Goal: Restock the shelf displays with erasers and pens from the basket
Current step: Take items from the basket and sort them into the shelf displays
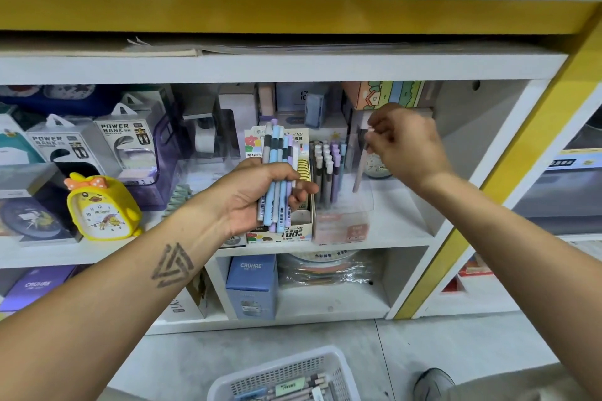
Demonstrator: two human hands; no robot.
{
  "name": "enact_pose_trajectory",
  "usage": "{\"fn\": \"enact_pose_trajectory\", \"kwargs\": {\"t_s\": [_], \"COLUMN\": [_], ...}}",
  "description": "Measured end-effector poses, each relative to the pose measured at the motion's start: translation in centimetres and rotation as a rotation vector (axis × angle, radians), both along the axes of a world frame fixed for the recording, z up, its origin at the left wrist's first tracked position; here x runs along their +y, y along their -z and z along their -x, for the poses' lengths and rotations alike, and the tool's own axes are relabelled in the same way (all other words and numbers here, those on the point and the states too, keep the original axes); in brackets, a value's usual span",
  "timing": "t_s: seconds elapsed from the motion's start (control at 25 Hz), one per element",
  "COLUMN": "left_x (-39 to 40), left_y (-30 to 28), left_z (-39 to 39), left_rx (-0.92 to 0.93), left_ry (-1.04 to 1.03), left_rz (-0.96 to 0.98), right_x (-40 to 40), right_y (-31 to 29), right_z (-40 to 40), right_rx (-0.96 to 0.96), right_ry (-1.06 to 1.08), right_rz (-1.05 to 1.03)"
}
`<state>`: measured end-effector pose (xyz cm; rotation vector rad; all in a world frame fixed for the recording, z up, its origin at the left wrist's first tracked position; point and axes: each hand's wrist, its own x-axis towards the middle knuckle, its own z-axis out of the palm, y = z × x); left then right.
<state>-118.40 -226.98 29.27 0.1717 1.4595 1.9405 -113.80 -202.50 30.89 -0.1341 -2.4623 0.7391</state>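
Basket (pixel 260 382): sat nearest me on the floor at the bottom edge, white mesh, with pens lying inside.
Left hand (pixel 257 195): I had it palm-up in front of the shelf, fingers curled round a bundle of pens (pixel 277 179), blue, grey and lilac, standing upright.
Right hand (pixel 404 146): I saw it raised higher and further right, fingertips pinching the top of a single pen (pixel 361 163) hanging point down.
Display box (pixel 338 205): stood on the shelf (pixel 391 236) just below that pen, already holding upright pens.
Duck clock (pixel 102 207): yellow, stood well left on the same shelf.
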Motion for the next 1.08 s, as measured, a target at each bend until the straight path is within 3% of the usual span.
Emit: {"fn": "enact_pose_trajectory", "kwargs": {"t_s": [0.08,0.64,0.8,0.96,1.08], "left_x": [0.2,0.1,0.2,0.2,0.4], "left_y": [0.1,0.3,0.3,0.3,0.3], "left_z": [-0.2,-0.6,-0.8,-0.8,-0.9], "left_rx": [-0.003,-0.040,-0.061,-0.030,-0.017], "left_ry": [0.021,0.040,0.034,0.032,0.023], "left_rz": [-0.014,0.006,0.007,0.023,0.026], "right_x": [0.1,0.0,-0.1,-1.4,-3.4], "right_y": [1.0,2.2,2.6,1.6,0.1], "right_z": [0.1,1.4,1.5,1.2,0.6], "right_rx": [0.026,0.022,-0.168,-0.153,-0.225], "right_ry": [-0.039,-0.130,-0.035,-0.046,-0.251], "right_rz": [-0.107,-0.294,-0.400,-0.178,0.400]}}
